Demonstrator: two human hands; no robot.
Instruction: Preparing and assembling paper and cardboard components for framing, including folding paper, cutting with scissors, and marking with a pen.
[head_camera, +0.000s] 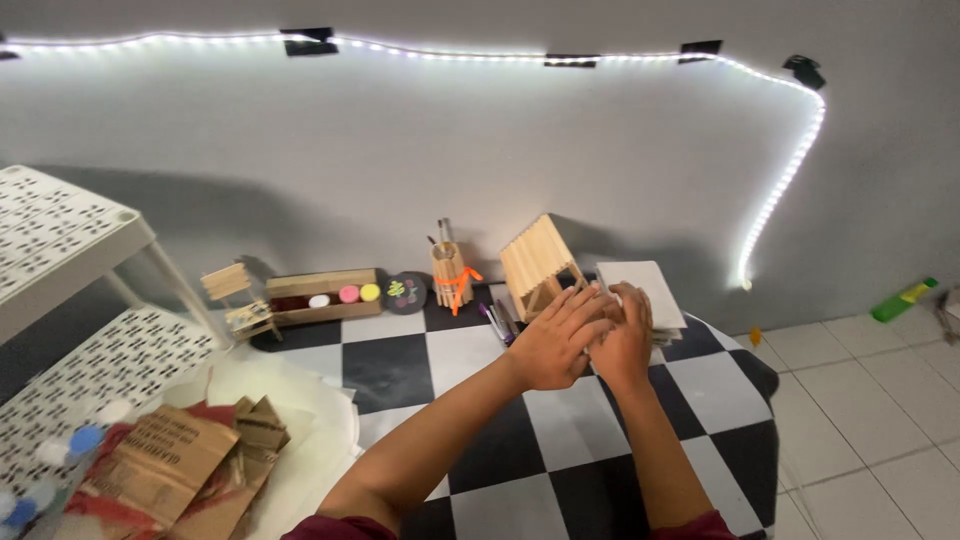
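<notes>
- Left hand (556, 345) lies flat, fingers open, touching the stick house (538, 266).
- Right hand (624, 340) rests against it by the white pad (650, 285); grip unclear.

A grey wall (480, 150) carries a taped light strip (780, 190) (glowing white) above pale floor tiles (870, 400).

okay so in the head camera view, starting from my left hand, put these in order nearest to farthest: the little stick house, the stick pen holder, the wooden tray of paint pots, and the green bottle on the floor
From the left hand:
1. Stick house, touching its fingertips, just behind.
2. Stick pen holder, farther back and left on the checkered table.
3. Wooden tray of paint pots, far left along the wall.
4. Green bottle, far right on the tiled floor.
</notes>
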